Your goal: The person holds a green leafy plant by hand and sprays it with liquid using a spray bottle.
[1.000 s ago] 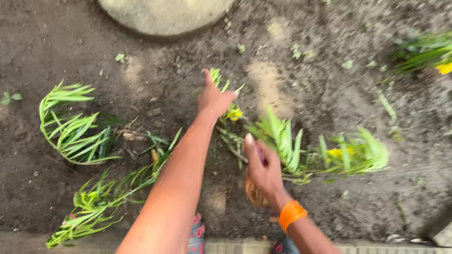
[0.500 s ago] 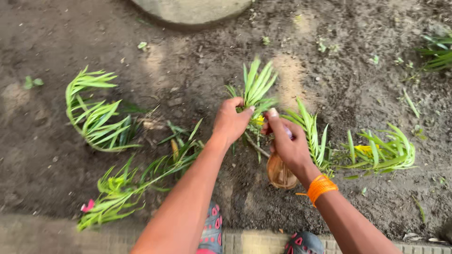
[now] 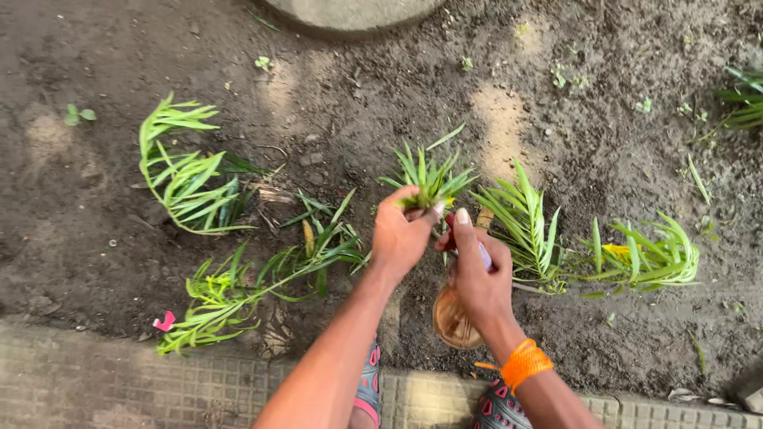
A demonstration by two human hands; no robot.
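We see the left hand [image 3: 401,234] closed around the stem of a small green plant [image 3: 429,179], just under its tuft of narrow leaves, which stands upright above the fingers. The right hand [image 3: 475,274] is just beside it, almost touching, and it is clamped on a tool with a round wooden handle [image 3: 453,319]; the handle end points near, towards the feet. The working end of the tool is hidden between the two hands, so we cannot tell its shape. On the right wrist there is an orange band [image 3: 524,364].

All this is over dark soil [image 3: 572,159]. To the right of the hands stand two more leafy plants [image 3: 528,226], and one of them shows a yellow flower [image 3: 618,252]. To the left, three plants lie bent over on the soil [image 3: 187,187]. At the far edge is a round stone [image 3: 350,9], and at the near edge a paved strip [image 3: 95,381], where the toes of the sandals [image 3: 369,381] show.
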